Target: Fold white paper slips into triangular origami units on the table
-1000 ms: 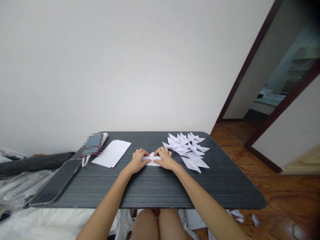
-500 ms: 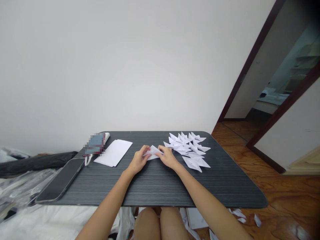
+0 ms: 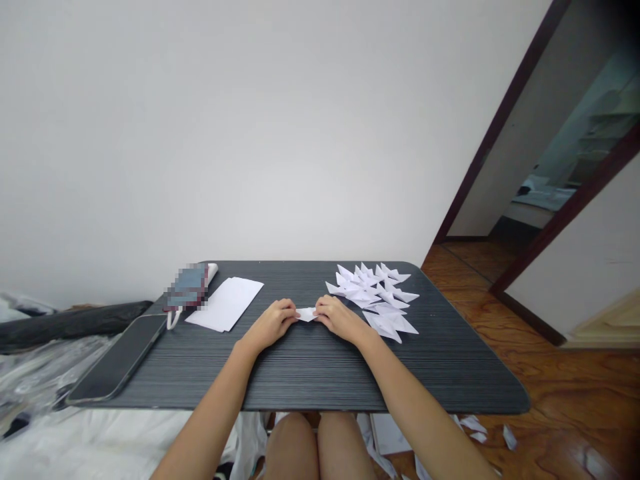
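Observation:
A small piece of folded white paper (image 3: 307, 314) lies between my hands over the middle of the dark table (image 3: 310, 373). My left hand (image 3: 276, 323) pinches its left end, fingers closed. On the opposite end, my right hand (image 3: 339, 316) has its fingers closed too. The fingers cover both ends of the paper. Just right of my right hand is a cluster of several folded white paper shapes (image 3: 373, 293) with pointed tips. To the left rests a stack of flat white paper sheets (image 3: 225, 305).
At the table's left edge lies a dark phone (image 3: 120, 360). Behind it is a pixelated item (image 3: 187, 288) with a white cable loop (image 3: 173, 320). A white wall (image 3: 310, 133) rises behind the table. Paper scraps (image 3: 473, 424) lie on the wooden floor at the right.
My hands have moved slightly apart and turned over the paper. The paper, earlier a taller peaked shape, now shows as a smaller, flatter piece between the fingers.

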A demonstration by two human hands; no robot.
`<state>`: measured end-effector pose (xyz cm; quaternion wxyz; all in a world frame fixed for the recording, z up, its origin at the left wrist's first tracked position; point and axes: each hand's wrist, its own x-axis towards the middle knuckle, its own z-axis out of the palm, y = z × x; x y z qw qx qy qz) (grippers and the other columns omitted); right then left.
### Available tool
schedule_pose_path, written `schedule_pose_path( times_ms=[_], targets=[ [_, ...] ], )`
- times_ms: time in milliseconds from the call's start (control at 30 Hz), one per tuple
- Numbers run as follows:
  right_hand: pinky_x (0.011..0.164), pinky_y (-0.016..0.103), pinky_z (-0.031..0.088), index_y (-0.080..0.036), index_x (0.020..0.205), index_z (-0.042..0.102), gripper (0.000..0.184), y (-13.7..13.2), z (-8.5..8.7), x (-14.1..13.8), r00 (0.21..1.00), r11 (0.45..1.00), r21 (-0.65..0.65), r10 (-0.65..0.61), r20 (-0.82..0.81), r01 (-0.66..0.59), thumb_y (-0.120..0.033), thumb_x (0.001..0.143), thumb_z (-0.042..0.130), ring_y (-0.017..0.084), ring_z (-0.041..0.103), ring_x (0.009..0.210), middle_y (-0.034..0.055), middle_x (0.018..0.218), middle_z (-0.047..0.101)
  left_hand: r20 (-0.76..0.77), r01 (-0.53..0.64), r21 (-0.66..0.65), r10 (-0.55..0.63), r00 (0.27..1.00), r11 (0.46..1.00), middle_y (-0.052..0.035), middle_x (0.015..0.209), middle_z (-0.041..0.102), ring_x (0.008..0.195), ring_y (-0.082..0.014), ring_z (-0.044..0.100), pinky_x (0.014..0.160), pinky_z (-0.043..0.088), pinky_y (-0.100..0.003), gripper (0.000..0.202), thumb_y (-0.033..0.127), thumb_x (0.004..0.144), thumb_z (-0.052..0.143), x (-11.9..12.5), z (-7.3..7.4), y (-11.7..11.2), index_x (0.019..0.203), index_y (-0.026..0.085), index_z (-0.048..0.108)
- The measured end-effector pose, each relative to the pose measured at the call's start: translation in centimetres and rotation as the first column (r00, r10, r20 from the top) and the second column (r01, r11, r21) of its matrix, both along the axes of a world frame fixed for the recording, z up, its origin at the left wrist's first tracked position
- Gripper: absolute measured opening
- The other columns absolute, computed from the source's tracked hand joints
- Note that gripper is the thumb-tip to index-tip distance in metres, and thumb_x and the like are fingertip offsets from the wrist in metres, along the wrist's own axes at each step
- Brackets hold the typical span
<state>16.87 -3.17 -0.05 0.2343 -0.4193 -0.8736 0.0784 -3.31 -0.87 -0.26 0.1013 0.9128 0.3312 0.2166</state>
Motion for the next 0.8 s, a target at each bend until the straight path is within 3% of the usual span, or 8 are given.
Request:
schedule_pose_path(
  times_ms=[133, 267, 367, 567, 633, 800],
  targets=[
    [0.073, 0.025, 0.036, -0.016, 0.075, 0.059, 0.022, 0.2, 0.1, 0.0, 0.996, 0.996, -0.077, -0.05, -0.07, 0.044, -0.024, 0.082, 0.04, 0.014, 0.05, 0.078, 0.0036, 0.077, 0.056, 0.057, -0.035, -0.048, 0.038, 0.998, 0.998, -0.0049, 0.078, 0.055, 0.077, -0.0144, 0.05, 0.073, 0.037, -0.025, 0.028, 0.028, 0.083, 0.036, 0.1, 0.0, 0.3, 0.076, 0.016, 0.06],
    [0.068, 0.024, 0.035, -0.015, 0.074, 0.058, 0.019, 1.2, -0.5, 0.0, 0.967, 0.966, -0.191, -0.204, -0.156, 0.173, -0.026, 0.08, 0.044, 0.013, 0.051, 0.072, 0.0027, 0.074, 0.058, 0.089, -0.179, -0.124, 0.191, 0.978, 0.976, -0.004, 0.07, 0.057, 0.068, -0.0145, 0.05, 0.066, 0.037, -0.026, 0.026, 0.028, 0.08, 0.039, 0.4, -0.4, 0.9, 0.071, 0.016, 0.059],
    [0.067, 0.024, 0.035, -0.015, 0.075, 0.058, 0.014, 2.1, -1.4, 0.0, 0.944, 0.937, -0.26, -0.283, -0.172, 0.233, -0.026, 0.075, 0.049, 0.014, 0.051, 0.071, 0.0024, 0.073, 0.058, 0.085, -0.257, -0.178, 0.275, 0.958, 0.95, -0.0026, 0.068, 0.057, 0.064, -0.0141, 0.049, 0.062, 0.036, -0.026, 0.018, 0.028, 0.076, 0.044, 0.5, -0.6, 1.2, 0.077, 0.016, 0.058],
    [0.072, 0.027, 0.034, -0.017, 0.086, 0.052, 0.015, 2.1, -1.8, -0.2, 0.939, 0.938, -0.206, -0.311, -0.149, 0.278, -0.021, 0.072, 0.053, 0.015, 0.047, 0.08, 0.002, 0.08, 0.053, -0.03, -0.327, -0.057, 0.325, 0.945, 0.943, -0.0022, 0.069, 0.05, 0.073, -0.0178, 0.045, 0.065, 0.035, -0.031, 0.014, 0.018, 0.073, 0.042, 0.6, -0.8, 1.1, 0.079, 0.018, 0.056],
    [0.074, 0.028, 0.033, -0.018, 0.088, 0.05, 0.016, 1.5, -1.5, -0.5, 0.947, 0.951, -0.109, -0.302, -0.108, 0.291, -0.017, 0.073, 0.051, 0.016, 0.045, 0.085, 0.0028, 0.084, 0.05, -0.033, -0.278, -0.004, 0.277, 0.96, 0.961, -0.0038, 0.08, 0.05, 0.079, -0.0184, 0.044, 0.068, 0.036, -0.033, 0.019, 0.014, 0.074, 0.039, 0.7, -0.7, 0.8, 0.084, 0.019, 0.055],
    [0.074, 0.027, 0.033, -0.016, 0.081, 0.053, 0.022, 0.1, -0.8, -2.0, 0.982, 0.983, 0.088, -0.169, 0.083, 0.162, -0.002, 0.075, 0.036, 0.016, 0.044, 0.083, 0.0053, 0.083, 0.05, -0.017, 0.078, 0.02, -0.078, 0.997, 0.997, -0.0057, 0.091, 0.05, 0.087, -0.0152, 0.044, 0.079, 0.037, -0.03, 0.033, 0.0, 0.073, 0.029, 1.7, -0.3, -0.2, 0.089, 0.017, 0.053]
  ],
)
